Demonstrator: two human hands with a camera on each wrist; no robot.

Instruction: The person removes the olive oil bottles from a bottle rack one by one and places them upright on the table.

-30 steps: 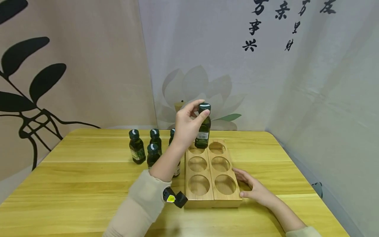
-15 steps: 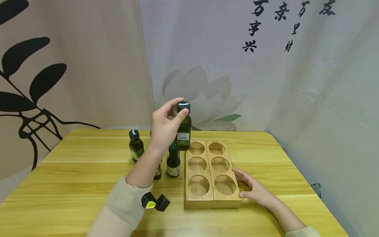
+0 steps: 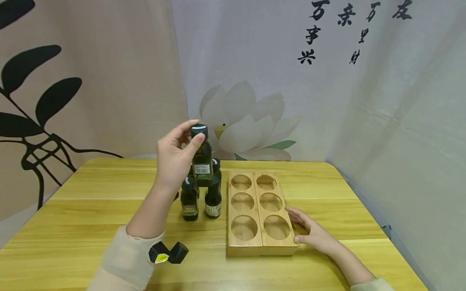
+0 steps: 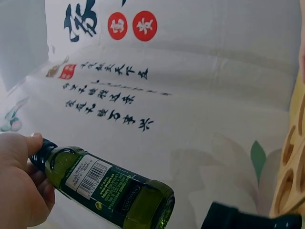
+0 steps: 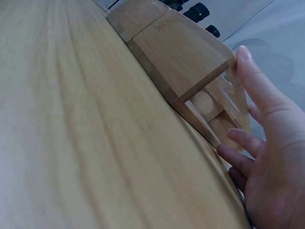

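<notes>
A small dark green glass bottle (image 3: 202, 163) hangs upright in the air left of the rack, its cap and neck pinched between my left hand's (image 3: 172, 157) thumb and fingers. The left wrist view shows its barcode label and greenish see-through glass. Below and behind it, similar capped bottles (image 3: 189, 206) stand on the table, some partly hidden by the held bottle and my arm. My right hand (image 3: 314, 234) rests at the right side of a wooden rack (image 3: 236, 242) with two rows of round holes. In the right wrist view, its thumb touches the rack's upper edge.
The rack's holes contain no bottles. A wooden table (image 3: 109, 242) carries everything, with a printed cloth backdrop (image 3: 233, 60) behind its far edge. A black wrist camera (image 3: 167, 253) sits on my left sleeve.
My left hand has carried the bottle leftward from above the rack's far left hole to above the standing bottles. The right hand and the rack have stayed put.
</notes>
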